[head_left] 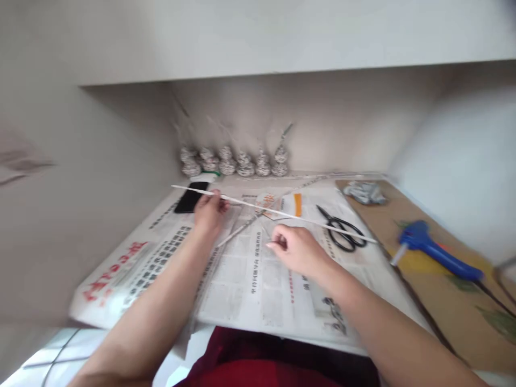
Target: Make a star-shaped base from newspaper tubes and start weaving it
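A long thin white rolled-paper stick [274,212] runs slantwise above the newspaper-covered table. My left hand [210,212] is closed, pinching this stick left of its middle. My right hand [296,244] is closed just below the stick, apart from it, thumb and fingers curled together. What it pinches, if anything, is too small to make out. Under the white stick lies a second printed-paper stick [242,228], crossing it diagonally. Black-handled scissors [342,231] rest to the right, partly under the stick's right end.
Several gourd-shaped woven paper pieces [245,164] stand along the back wall. A black phone [189,200] lies at the left. On the brown board [427,301] at right are a blue glue gun [443,255] and a crumpled grey wad [365,192]. A shelf [282,40] overhangs the back.
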The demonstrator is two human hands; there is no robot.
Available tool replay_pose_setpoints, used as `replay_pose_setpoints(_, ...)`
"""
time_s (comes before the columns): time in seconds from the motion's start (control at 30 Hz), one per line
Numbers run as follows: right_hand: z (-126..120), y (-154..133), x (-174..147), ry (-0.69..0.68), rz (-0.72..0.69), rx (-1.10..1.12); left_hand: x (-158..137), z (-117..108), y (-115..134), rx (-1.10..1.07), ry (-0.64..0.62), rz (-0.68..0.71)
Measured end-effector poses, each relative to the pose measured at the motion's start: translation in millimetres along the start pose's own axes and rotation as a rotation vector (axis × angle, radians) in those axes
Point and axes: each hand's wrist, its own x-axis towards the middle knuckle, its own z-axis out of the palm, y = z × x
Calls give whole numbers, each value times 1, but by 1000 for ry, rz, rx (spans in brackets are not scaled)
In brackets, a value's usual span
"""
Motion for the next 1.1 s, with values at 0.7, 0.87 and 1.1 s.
replay_pose_setpoints(0.7,-18,40,19,195,251,-150,14,-6,1,-124,-65,-24)
replay_pose_setpoints(0.87,-20,34,17,314,166,-194,20,-10,15,-195,-27,24)
replay_pose_setpoints(1.1,-26,48,19,503,4,-288,20,-12,33,-344,10,147)
